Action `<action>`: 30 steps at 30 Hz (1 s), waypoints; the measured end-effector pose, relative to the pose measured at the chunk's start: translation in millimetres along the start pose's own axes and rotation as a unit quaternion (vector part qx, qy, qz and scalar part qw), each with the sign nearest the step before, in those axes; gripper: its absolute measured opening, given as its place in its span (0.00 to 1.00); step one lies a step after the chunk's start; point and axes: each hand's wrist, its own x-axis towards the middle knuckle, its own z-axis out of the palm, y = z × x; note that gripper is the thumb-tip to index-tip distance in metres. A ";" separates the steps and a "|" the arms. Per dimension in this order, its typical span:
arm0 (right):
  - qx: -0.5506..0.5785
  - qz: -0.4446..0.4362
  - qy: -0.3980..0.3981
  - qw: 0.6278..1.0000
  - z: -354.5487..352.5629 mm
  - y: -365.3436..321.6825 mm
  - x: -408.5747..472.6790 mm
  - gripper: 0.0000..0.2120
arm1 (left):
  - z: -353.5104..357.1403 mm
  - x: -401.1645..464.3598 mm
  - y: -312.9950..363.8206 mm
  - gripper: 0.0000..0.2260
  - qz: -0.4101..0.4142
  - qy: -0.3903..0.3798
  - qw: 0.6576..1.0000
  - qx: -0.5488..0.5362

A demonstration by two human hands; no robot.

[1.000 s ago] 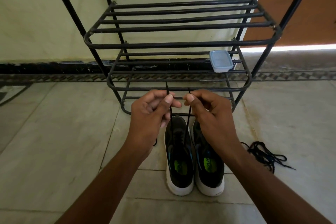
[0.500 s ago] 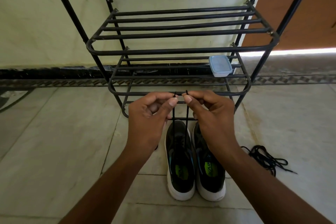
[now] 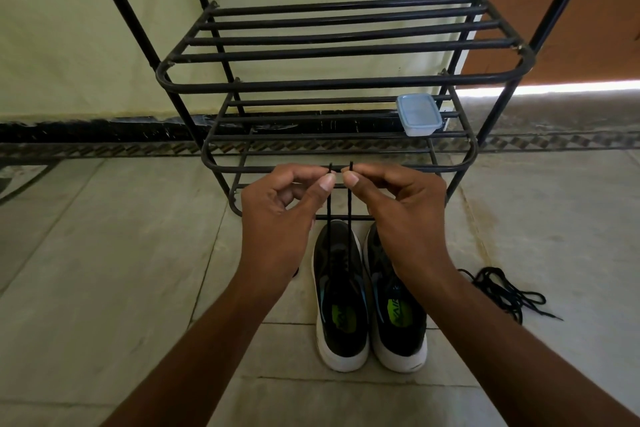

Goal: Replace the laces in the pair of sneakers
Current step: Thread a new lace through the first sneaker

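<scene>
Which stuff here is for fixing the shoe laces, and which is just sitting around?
For the job:
left hand and right hand, each pinching an end of the black lace
sneakers
loose laces on the floor

Just sitting around:
shoe rack
plastic box

Sneakers point(image 3: 370, 302), spare lace point(image 3: 502, 291) on floor point(image 3: 104, 270)

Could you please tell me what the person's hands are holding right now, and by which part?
A thin black shoelace: left hand and right hand each pinch one end near its tip, thumb against forefinger.
</scene>
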 end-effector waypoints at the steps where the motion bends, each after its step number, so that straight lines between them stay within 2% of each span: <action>1: 0.000 -0.001 0.001 1.000 0.0 -0.8 0.1 0.05 | 0.5 0.2 0.9 0.04 0.001 0.000 1.000 0.001; 17: -0.007 -0.003 -0.001 1.000 -0.4 -4.3 -0.5 0.04 | -0.1 -1.0 2.5 0.04 0.002 0.009 1.000 0.029; 30: -0.014 -0.007 -0.003 1.000 -0.7 -4.1 -0.5 0.04 | 0.3 -3.3 1.5 0.03 -0.002 0.004 1.000 0.012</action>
